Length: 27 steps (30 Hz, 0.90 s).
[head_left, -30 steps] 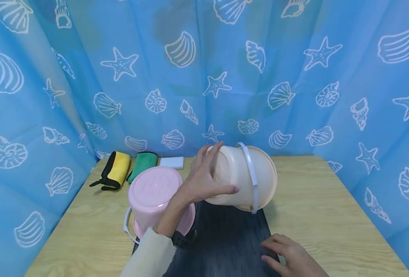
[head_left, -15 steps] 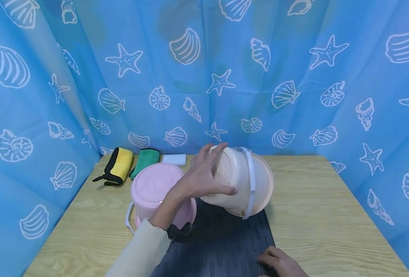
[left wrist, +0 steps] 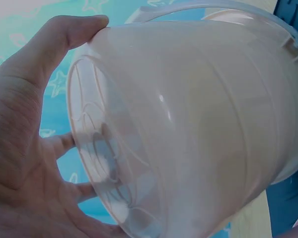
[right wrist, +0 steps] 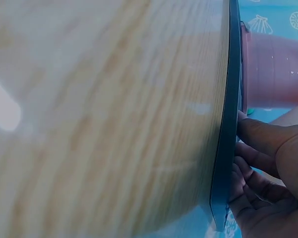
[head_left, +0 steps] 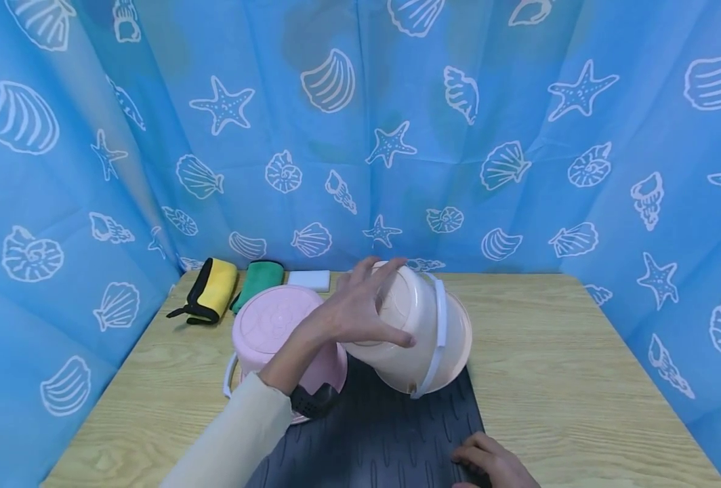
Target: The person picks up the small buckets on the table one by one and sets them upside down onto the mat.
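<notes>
In the head view, my left hand [head_left: 360, 308] grips a cream bucket [head_left: 418, 325] by its base, thumb on one side and fingers spread round the other. The bucket is tilted, base up, with its mouth facing down and right over the black ridged mat [head_left: 391, 434]. Its white handle [head_left: 441, 318] hangs across its side. The left wrist view shows the thumb on the bucket's wall [left wrist: 198, 114] near the base. My right hand [head_left: 495, 461] rests with loosely bent fingers on the mat's right edge; the right wrist view shows these fingers [right wrist: 258, 134] touching the edge.
A pink bucket [head_left: 275, 322] stands upside down on the left of the mat, partly behind my left forearm. A yellow cloth [head_left: 217, 291], a green cloth [head_left: 261, 281] and a white block [head_left: 310, 280] lie along the back of the wooden table [head_left: 568, 366]. A blue shell-patterned curtain [head_left: 360, 135] surrounds it.
The cream bucket has tipped further mouth-down and its rim has lowered towards the mat. My right hand has come down onto the mat's right edge. The pink bucket stays put.
</notes>
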{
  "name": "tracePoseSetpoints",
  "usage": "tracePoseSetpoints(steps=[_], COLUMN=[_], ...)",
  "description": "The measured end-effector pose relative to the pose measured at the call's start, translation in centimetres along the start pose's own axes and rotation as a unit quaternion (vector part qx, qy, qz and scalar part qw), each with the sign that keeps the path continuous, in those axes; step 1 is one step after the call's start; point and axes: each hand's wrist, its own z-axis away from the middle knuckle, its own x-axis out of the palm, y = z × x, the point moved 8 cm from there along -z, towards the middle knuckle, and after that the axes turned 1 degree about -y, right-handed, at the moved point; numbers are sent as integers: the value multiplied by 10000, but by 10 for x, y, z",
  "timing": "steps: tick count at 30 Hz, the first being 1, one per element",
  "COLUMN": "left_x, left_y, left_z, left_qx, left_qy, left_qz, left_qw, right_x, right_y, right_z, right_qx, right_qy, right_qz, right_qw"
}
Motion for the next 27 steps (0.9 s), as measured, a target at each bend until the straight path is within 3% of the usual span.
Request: tracePoseSetpoints(steps=[5, 11, 15, 18, 25, 27], left_x=[8, 12, 14, 16, 23, 25], left_y=[3, 5, 4, 4, 8, 9], left_z=[-4, -8, -11, -14, -24, -26], left_qx=[-46, -212, -341, -358, -554, -646], left_qy=[-290, -495, -702, -818, -1042, -1088], left_qz=[-260, -437, -471, -546, -889, -990], left_qw=[9992, 9976, 9958, 9945, 9890, 9870], right_x=[2, 5, 5, 2, 2, 2], right_y=[6, 8, 7, 3, 4, 2], right_z=[1, 2, 3, 3, 2, 1], right_qx=[434, 556, 318, -66, 82, -83], right_qy=[-268, -498, -405, -118, -147, 27], right_qz=[-111, -211, -269, -131, -13, 74], right_qw=[9986, 9970, 9983, 9998, 9999, 9999])
